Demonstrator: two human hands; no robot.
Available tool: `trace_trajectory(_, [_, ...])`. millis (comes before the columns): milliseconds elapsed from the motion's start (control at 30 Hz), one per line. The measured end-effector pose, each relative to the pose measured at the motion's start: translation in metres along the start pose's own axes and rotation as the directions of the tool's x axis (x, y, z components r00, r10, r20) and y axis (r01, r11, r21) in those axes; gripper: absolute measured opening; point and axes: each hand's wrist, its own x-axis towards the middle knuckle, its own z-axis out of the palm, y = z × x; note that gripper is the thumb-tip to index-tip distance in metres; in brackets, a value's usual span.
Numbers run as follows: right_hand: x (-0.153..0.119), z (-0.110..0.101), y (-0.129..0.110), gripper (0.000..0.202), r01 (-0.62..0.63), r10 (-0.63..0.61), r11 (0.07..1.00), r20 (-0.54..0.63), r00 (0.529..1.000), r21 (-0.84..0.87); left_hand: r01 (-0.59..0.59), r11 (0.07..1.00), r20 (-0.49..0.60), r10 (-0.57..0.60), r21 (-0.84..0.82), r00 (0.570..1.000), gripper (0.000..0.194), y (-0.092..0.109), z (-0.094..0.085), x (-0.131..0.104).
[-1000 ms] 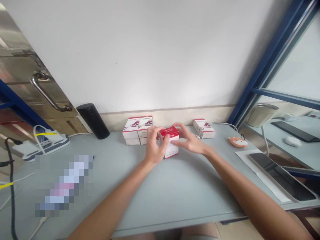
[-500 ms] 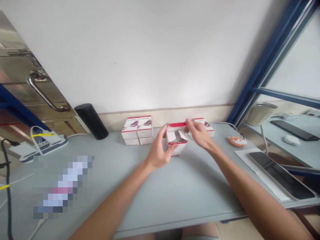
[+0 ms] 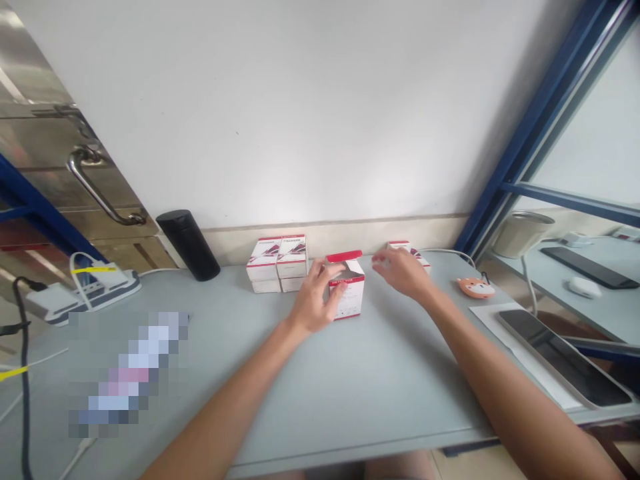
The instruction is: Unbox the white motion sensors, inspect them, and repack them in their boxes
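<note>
A small white carton (image 3: pixel 350 301) with a red band along its top edge stands upright on the grey table. Its top is partly open, with the red-edged lid flap tilted up at the back. My left hand (image 3: pixel 315 299) grips the carton from its left side, thumb on the front and fingers near the top opening. To the right of the carton hovers my right hand (image 3: pixel 404 272), apart from it, fingers loosely bent with nothing visible in them. Behind the right hand is another red-and-white carton (image 3: pixel 399 245), partly covered.
Several stacked cartons (image 3: pixel 278 261) are left of my left hand, beside a black cylinder (image 3: pixel 188 245). A power strip (image 3: pixel 93 300) and a blurred-out object (image 3: pixel 133 373) lie at the left. An orange animal-shaped case (image 3: pixel 476 287) and a phone (image 3: pixel 563 357) on paper are at the right.
My right hand has let go of the red-edged lid flap and moved slightly right. The flap has dropped lower over the carton. My left hand still holds the carton.
</note>
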Motion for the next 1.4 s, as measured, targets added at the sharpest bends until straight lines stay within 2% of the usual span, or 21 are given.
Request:
trace_trajectory(67, [-0.004, -0.013, -0.021, 0.021, 0.063, -0.023, 0.977, -0.193, 0.981, 0.202, 0.027, 0.999, 0.014, -0.026, -0.033, 1.0, 0.023, 0.003, -0.002, 0.002])
trace_trajectory(100, [-0.009, -0.018, -0.033, 0.019, 0.167, -0.053, 0.926, -0.321, 0.945, 0.338, 0.026, 0.999, 0.02, -0.025, -0.043, 0.999, 0.022, 0.004, -0.003, 0.003])
trace_trajectory(167, [-0.02, -0.026, -0.058, 0.011, 0.383, -0.134, 0.812, -0.499, 0.856, 0.44, 0.019, 0.998, 0.015, -0.018, -0.058, 1.0, 0.023, 0.004, -0.002, 0.003])
trace_trajectory(233, [-0.034, -0.024, -0.08, 0.008, 0.589, -0.273, 0.724, -0.634, 0.723, 0.36, 0.02, 0.996, -0.011, -0.021, -0.086, 1.0, 0.031, 0.003, -0.001, 0.001])
trace_trajectory(300, [-0.044, -0.015, -0.093, 0.019, 0.709, -0.482, 0.687, -0.63, 0.609, 0.159, 0.017, 0.993, -0.053, -0.023, -0.116, 0.998, 0.043, 0.0, 0.002, -0.001])
trace_trajectory(333, [-0.047, -0.009, -0.096, 0.025, 0.734, -0.568, 0.676, -0.589, 0.574, 0.063, 0.008, 0.992, -0.076, -0.017, -0.129, 0.997, 0.047, -0.002, 0.003, -0.002])
trace_trajectory(367, [-0.048, -0.003, -0.097, 0.028, 0.732, -0.613, 0.681, -0.545, 0.572, 0.002, -0.004, 0.99, -0.094, -0.01, -0.144, 0.995, 0.048, -0.003, 0.005, -0.003])
trace_trajectory(500, [-0.043, 0.005, -0.092, 0.024, 0.629, -0.552, 0.777, -0.498, 0.669, -0.017, -0.014, 0.973, -0.094, -0.008, -0.228, 0.996, 0.041, -0.001, 0.007, -0.004])
trace_trajectory(733, [-0.038, -0.018, -0.092, 0.027, 0.59, -0.627, 0.773, -0.418, 0.658, -0.233, -0.042, 0.973, -0.093, 0.022, -0.225, 0.995, 0.041, 0.002, 0.009, -0.005])
trace_trajectory(800, [-0.038, -0.017, -0.09, 0.024, 0.581, -0.605, 0.789, -0.409, 0.683, -0.198, -0.04, 0.977, -0.101, 0.019, -0.209, 0.995, 0.041, -0.001, 0.01, -0.008])
trace_trajectory(900, [-0.037, -0.013, -0.087, 0.02, 0.572, -0.55, 0.818, -0.377, 0.746, -0.063, -0.035, 0.983, -0.11, 0.015, -0.182, 0.994, 0.041, -0.006, 0.012, -0.011])
trace_trajectory(1000, [-0.037, -0.01, -0.087, 0.025, 0.545, -0.514, 0.839, -0.311, 0.8, 0.015, -0.042, 0.984, -0.107, 0.024, -0.171, 0.994, 0.042, -0.008, 0.012, -0.012])
trace_trajectory(1067, [-0.037, -0.011, -0.088, 0.023, 0.548, -0.522, 0.835, -0.252, 0.815, 0.043, -0.051, 0.984, -0.092, 0.035, -0.169, 0.995, 0.041, -0.007, 0.011, -0.01])
trace_trajectory(1133, [-0.036, -0.014, -0.086, 0.018, 0.575, -0.547, 0.812, -0.217, 0.809, 0.097, -0.049, 0.985, -0.075, 0.037, -0.168, 0.997, 0.039, -0.005, 0.01, -0.008])
trace_trajectory(1200, [-0.031, -0.017, -0.078, 0.023, 0.567, -0.521, 0.811, -0.26, 0.813, 0.148, -0.032, 0.988, -0.051, 0.024, -0.153, 0.998, 0.039, -0.003, 0.009, -0.006])
trace_trajectory(1233, [-0.027, -0.019, -0.071, 0.027, 0.522, -0.465, 0.838, -0.295, 0.835, 0.158, -0.02, 0.99, -0.04, 0.015, -0.14, 0.999, 0.039, -0.002, 0.008, -0.005])
trace_trajectory(1300, [-0.019, -0.021, -0.049, 0.033, 0.335, -0.286, 0.934, -0.304, 0.909, 0.123, 0.009, 0.994, -0.015, -0.011, -0.11, 1.0, 0.035, 0.001, 0.007, -0.004])
trace_trajectory(1333, [-0.015, -0.021, -0.037, 0.034, 0.197, -0.18, 0.979, -0.234, 0.956, 0.051, 0.026, 0.995, 0.002, -0.026, -0.095, 1.0, 0.032, 0.002, 0.006, -0.004])
trace_trajectory(1367, [-0.011, -0.021, -0.023, 0.033, 0.084, -0.092, 0.994, -0.107, 0.99, -0.072, 0.045, 0.996, 0.015, -0.044, -0.081, 0.999, 0.029, 0.003, 0.006, -0.005])
trace_trajectory(1400, [-0.009, -0.02, -0.011, 0.032, 0.018, -0.015, 0.971, 0.014, 1.0, -0.24, 0.063, 0.996, 0.025, -0.061, -0.069, 0.998, 0.027, 0.004, 0.005, -0.005])
